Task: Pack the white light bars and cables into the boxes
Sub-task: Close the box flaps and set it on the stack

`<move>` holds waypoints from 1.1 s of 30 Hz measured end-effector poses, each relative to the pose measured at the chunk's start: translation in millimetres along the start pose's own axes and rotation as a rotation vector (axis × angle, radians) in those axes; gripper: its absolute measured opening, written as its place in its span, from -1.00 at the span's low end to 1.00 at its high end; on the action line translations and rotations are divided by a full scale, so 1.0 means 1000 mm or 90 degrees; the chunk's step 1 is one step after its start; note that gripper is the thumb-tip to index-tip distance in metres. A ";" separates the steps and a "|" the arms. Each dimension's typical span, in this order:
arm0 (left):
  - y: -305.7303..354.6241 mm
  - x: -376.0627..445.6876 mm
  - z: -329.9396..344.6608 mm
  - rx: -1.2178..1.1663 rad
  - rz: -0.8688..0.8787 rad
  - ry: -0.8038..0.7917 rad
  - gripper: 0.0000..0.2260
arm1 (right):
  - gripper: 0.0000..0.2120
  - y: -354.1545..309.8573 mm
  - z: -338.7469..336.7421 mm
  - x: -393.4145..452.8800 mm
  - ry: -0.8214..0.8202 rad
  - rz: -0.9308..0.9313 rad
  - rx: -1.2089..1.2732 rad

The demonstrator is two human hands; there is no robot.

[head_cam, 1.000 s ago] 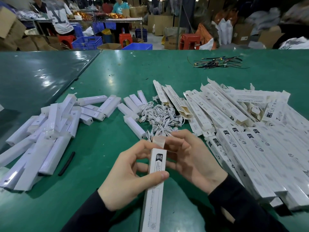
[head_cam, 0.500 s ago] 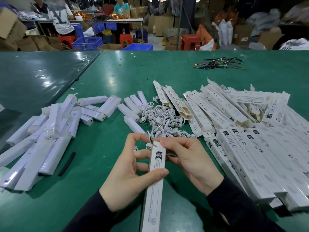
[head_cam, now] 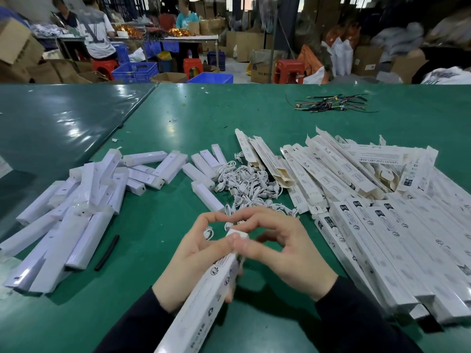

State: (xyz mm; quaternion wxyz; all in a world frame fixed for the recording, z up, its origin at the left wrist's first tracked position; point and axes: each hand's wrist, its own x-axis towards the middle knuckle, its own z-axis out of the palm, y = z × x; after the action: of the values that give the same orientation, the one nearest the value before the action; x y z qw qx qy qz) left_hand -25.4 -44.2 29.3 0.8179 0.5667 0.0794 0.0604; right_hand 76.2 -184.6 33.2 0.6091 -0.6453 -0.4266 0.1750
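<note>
Closing the end flap of a filled box, held in both hands above the tabletop.

The left hand (head_cam: 196, 253) holds the long white box (head_cam: 204, 299) in a curled grip around its upper part, thumb across the front. The right hand (head_cam: 280, 248) pinches at the box's far end, fingertips on the flap, a narrow grip. The flap looks folded down, so this box seems almost finished. Next it likely joins the packed boxes (head_cam: 382, 245) stacked on the right. Then a fresh pick is called for: a light bar (head_cam: 76, 207) from the pile on the left, a cable (head_cam: 244, 182) from the heap in the middle, and an open empty box (head_cam: 318, 171) behind.
</note>
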 end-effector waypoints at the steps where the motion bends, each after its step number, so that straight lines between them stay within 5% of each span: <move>1: 0.000 0.001 0.000 -0.021 -0.026 -0.001 -0.54 | -0.87 -0.001 0.001 0.000 -0.027 0.033 0.032; 6: -0.002 0.007 -0.011 0.013 -0.055 0.099 -0.69 | -0.64 -0.017 -0.014 0.001 -0.015 0.051 0.089; 11: 0.003 0.009 -0.020 -0.050 -0.039 0.270 -0.80 | -0.78 -0.041 -0.066 -0.024 0.433 -0.078 0.167; 14: 0.004 0.011 -0.027 -0.042 -0.012 0.301 -0.79 | -0.69 -0.038 -0.107 -0.065 0.618 -0.017 -0.029; 18: 0.004 0.011 -0.026 -0.030 0.012 0.319 -0.82 | -0.64 -0.027 -0.138 -0.113 0.513 0.188 -0.266; 25: 0.007 0.012 -0.029 0.088 0.144 0.408 -0.88 | -0.79 -0.042 -0.116 -0.119 0.382 0.136 -0.538; 28: 0.009 0.009 -0.043 0.440 0.322 0.549 -0.96 | -0.76 -0.048 -0.105 -0.111 0.361 0.145 -0.614; 30: 0.013 0.005 -0.060 0.745 0.395 0.647 -0.77 | -0.75 -0.051 -0.103 -0.107 0.356 0.140 -0.666; 33: 0.019 0.000 -0.092 0.885 0.286 0.769 -0.57 | -0.71 -0.064 -0.098 -0.092 0.389 0.067 -0.666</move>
State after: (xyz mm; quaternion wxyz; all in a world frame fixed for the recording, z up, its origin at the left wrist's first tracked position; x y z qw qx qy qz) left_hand -44.1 46.4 15.4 0.0868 0.8017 0.3967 0.4386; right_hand 75.2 -324.4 85.0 0.2967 -0.9003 -0.2295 -0.2208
